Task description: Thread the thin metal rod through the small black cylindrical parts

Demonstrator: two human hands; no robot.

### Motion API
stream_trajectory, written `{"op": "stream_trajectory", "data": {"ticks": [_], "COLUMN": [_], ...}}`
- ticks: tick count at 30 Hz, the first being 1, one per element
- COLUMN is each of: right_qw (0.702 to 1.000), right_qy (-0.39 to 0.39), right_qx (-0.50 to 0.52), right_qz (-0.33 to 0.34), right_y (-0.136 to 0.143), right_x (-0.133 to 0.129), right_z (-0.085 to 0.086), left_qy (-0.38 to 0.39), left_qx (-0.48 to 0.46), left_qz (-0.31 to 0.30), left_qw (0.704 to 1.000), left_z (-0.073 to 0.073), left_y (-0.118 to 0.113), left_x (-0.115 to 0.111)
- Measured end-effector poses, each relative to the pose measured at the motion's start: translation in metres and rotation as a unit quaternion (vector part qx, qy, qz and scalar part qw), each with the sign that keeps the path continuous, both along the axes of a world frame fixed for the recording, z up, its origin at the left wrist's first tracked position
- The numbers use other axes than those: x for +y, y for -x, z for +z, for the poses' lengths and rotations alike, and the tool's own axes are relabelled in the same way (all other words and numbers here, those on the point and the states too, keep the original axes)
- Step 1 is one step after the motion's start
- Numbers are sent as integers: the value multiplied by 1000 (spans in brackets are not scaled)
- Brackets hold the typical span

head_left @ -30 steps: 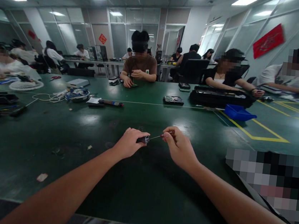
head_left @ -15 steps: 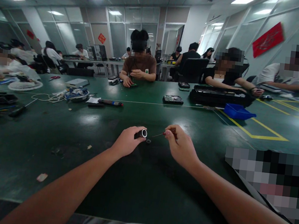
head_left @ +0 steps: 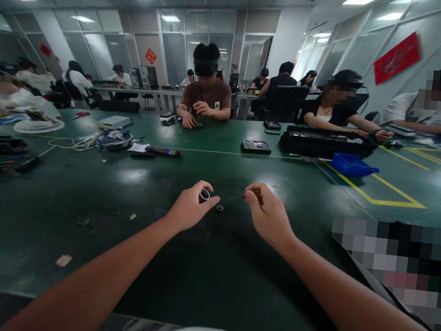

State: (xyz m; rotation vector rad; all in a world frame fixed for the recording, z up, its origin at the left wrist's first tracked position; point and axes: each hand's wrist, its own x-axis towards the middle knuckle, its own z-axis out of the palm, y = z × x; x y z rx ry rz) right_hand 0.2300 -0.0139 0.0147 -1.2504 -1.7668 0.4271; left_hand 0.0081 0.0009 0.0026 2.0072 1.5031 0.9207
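My left hand (head_left: 192,205) is curled around a short dark tube (head_left: 203,196) with a pale ring at its open end. The thumb and forefinger stand apart in front of that end, and most of the tube is hidden in the palm. A small dark round part (head_left: 220,208) lies on the green table just off my left thumb. Pinched in my right hand (head_left: 265,210) is a thin screwdriver (head_left: 235,198) with a reddish handle. Its shaft points left, above and beside the round part, and its tip appears to touch nothing.
Beyond my hands lie a dark pen-shaped tool (head_left: 164,151), a cable bundle (head_left: 114,140) and a hard drive (head_left: 256,147). A blue bin (head_left: 351,165) stands at the right, by a long black unit (head_left: 326,143). Several people work across the green table (head_left: 206,286).
The tube has shifted left and deeper into my left palm, its open end now turned more upward. My left fingertips have come off its rim. The right hand has barely moved.
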Motion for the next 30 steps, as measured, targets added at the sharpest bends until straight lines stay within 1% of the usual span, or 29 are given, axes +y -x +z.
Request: {"op": "stream_trajectory", "data": {"ticks": [4,7,10,12,18,25,28,30], "right_qw": [1000,1000,1000,1000,1000,1000,1000,1000], "right_qy": [1,1,0,-1,-3,-5,-4,-1], "right_qx": [-7,-15,-20,-19,-15,-12,-11,-10], "right_qz": [-3,-4,-8,-9,-10,-7,-3,-2], "right_y": [-1,-1,0,0,-1,-2,-2,-2], "right_x": [1,1,0,0,0,1,1,1], "right_z": [0,1,2,2,3,1,1,1], "left_qy": [-29,-35,-44,-49,-38,-15,-11,-12], "left_qx": [118,205,280,311,334,342,335,315], "left_qz": [-43,-66,-78,-77,-80,-92,-85,-73], "left_qw": [992,976,956,946,938,935,938,946], "left_z": [-2,-7,-10,-10,-6,1,1,2], "left_y": [-7,-13,-18,-20,-21,-17,-14,-12], "left_x": [-3,-4,-6,-6,-6,-6,-5,-4]}}
